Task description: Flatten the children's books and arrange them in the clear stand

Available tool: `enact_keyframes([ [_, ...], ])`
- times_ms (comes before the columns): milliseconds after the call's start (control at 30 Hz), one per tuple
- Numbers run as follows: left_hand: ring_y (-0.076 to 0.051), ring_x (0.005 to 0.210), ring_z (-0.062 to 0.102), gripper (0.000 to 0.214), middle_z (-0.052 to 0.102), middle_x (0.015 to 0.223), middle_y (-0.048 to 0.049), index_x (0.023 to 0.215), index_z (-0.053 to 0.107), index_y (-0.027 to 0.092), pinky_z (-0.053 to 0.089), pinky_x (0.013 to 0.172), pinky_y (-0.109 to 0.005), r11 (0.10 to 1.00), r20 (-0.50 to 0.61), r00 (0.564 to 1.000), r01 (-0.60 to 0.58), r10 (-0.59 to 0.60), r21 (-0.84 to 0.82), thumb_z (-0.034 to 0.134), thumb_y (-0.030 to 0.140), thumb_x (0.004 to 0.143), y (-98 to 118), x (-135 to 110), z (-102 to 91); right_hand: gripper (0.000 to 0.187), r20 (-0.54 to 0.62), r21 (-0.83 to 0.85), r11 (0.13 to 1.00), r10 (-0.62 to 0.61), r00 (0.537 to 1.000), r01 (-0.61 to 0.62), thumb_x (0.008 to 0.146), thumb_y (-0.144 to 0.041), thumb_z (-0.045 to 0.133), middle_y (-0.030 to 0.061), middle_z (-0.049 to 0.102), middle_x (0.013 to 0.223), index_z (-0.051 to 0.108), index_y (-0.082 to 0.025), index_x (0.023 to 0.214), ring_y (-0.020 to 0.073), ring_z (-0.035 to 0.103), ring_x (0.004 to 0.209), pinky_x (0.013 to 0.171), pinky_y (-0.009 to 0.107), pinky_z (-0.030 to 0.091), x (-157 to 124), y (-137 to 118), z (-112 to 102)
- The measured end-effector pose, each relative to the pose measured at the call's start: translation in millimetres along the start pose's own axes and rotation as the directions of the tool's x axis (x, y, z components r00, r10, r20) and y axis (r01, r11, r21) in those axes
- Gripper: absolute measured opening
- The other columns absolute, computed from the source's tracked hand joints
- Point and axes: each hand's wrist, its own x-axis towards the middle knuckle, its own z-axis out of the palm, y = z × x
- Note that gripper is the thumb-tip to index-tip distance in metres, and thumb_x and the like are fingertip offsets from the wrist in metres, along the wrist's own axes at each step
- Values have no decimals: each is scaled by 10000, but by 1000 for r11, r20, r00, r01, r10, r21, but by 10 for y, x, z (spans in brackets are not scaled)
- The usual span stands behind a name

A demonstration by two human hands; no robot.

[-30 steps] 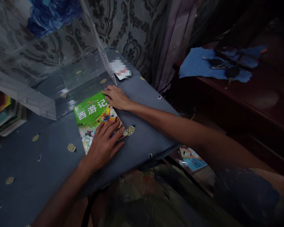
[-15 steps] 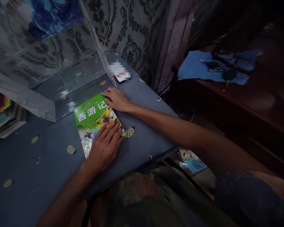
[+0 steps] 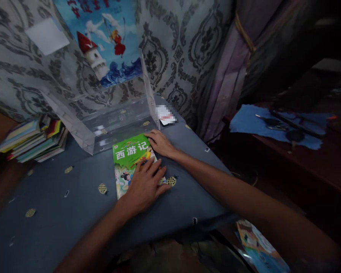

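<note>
A green picture book [image 3: 132, 151] with large white Chinese characters lies closed on a dark blue tablecloth [image 3: 82, 227] with a yellow pineapple pattern. My left hand [image 3: 144, 184] rests flat across the lower half of its cover, fingers spread, hiding part of the illustration. At the book's top right corner is my right hand [image 3: 161, 144], thumb and forefinger closed on the cover's edge. Just behind the book stands a clear acrylic rack [image 3: 121, 117].
A stack of books [image 3: 42, 142] sits left of the rack, with a blurred brown shape [image 3: 5, 189] near it. A blurred-out phone-like object [image 3: 167, 115] lies right of the rack. Blue cloth [image 3: 247, 119] with glasses and keys covers part of a dark red surface. Another book [image 3: 261, 246] is below the table edge.
The camera view has tilted up, bringing more of the wall poster and the book stack into sight. My left fingers are spread wider on the cover; my right hand stays at the corner.
</note>
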Motion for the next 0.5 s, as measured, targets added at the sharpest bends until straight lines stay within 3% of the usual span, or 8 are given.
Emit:
enact_keyframes([
  [133,-304,1364,539,315,681,1326,-66,1080,678,217,438,1160,-542,997,20,997,-68,68,-25,554,491,988,-6,-104,-140,354,-61,60,998,15,998,-11,977,-134,459,120,659,1128,678,-132,1255,214,599,1084,1014,374,458,-11,47,11],
  [200,-274,1286,601,254,738,1128,-50,935,679,220,476,1129,-484,990,15,994,-109,110,-95,590,454,980,-49,-317,-248,334,-89,95,995,47,995,-38,981,-158,466,128,673,1111,683,-117,1232,213,618,1052,985,368,474,-7,64,9],
  [267,-228,1084,691,272,726,849,-25,787,654,221,551,1001,-399,982,17,995,-90,94,-165,591,391,989,-124,-567,-362,322,-109,137,989,72,991,-57,981,-170,471,128,698,1097,689,-119,1212,214,637,1027,959,369,487,1,69,3],
  [400,-173,670,647,419,635,649,-11,644,590,217,521,658,-317,984,47,992,119,-114,-134,490,358,1026,-287,-856,-532,317,-97,243,968,86,992,-60,985,-184,473,114,743,1078,693,-130,1208,207,676,981,912,358,509,0,35,-10],
  [500,-174,665,625,391,636,712,-19,713,598,210,478,622,-303,952,68,952,302,-299,-43,458,384,1034,-299,-747,-512,325,-32,321,945,75,997,-61,990,-191,468,83,758,922,691,-113,1213,185,692,840,825,327,521,-24,-17,-19],
])
